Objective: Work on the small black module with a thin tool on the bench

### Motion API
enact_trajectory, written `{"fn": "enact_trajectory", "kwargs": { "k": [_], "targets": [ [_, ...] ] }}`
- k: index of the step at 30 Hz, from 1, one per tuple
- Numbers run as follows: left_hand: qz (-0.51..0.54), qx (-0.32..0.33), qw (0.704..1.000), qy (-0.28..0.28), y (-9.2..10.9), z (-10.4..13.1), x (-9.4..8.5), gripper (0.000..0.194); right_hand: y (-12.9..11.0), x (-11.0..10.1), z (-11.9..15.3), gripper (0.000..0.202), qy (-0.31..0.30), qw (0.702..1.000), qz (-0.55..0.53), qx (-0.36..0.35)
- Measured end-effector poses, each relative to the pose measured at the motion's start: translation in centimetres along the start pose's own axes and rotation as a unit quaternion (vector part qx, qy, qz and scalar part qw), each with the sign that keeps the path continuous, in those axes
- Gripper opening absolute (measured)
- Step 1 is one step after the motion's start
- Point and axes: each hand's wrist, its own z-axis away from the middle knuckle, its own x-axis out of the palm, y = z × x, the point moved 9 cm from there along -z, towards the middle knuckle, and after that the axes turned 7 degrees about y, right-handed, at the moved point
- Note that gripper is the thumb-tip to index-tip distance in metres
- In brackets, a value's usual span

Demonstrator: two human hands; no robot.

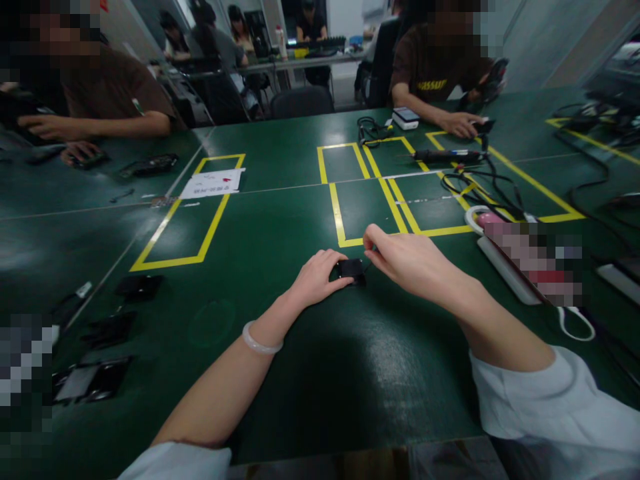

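Observation:
Near the middle of the green table (280, 233), a small black part (351, 269) rests on the surface. My left hand (320, 277) grips it from its left side, thumb at the near edge and fingers at the far edge. A pale bracelet (261, 340) circles my left wrist. My right hand (405, 260) is just right of the part, its fingers curled together in a pinch. A thin dark thing shows between the part and those fingertips; what they hold is too small to make out.
Black parts (139, 287) lie at the left. A white paper (213, 184) lies on yellow tape. At the right are a phone-like object with a pink case (530, 263), a black pen-shaped tool (450, 156) and cables. People sit across the table.

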Motion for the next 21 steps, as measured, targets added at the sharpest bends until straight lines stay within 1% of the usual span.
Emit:
{"fn": "enact_trajectory", "kwargs": {
  "k": [6,11,18,21],
  "targets": [
    [0.000,-0.003,1.000,-0.001,0.00,0.00,-0.02,0.037,-0.40,-0.49,0.25,0.017,0.005,1.000,-0.020,-0.008],
    [0.002,-0.005,1.000,-0.004,-0.13,-0.01,0.08,0.037,-0.24,-0.11,0.12,0.019,-0.012,1.000,0.002,-0.002],
    [0.003,-0.004,1.000,-0.001,-0.19,0.00,0.15,0.037,-0.37,-0.20,0.29,0.015,-0.003,0.999,-0.029,-0.025],
    [0.005,-0.005,1.000,-0.001,-0.13,-0.01,0.03,0.037,-0.41,-0.32,0.27,0.014,-0.002,0.999,-0.027,-0.021]
  ]
}}
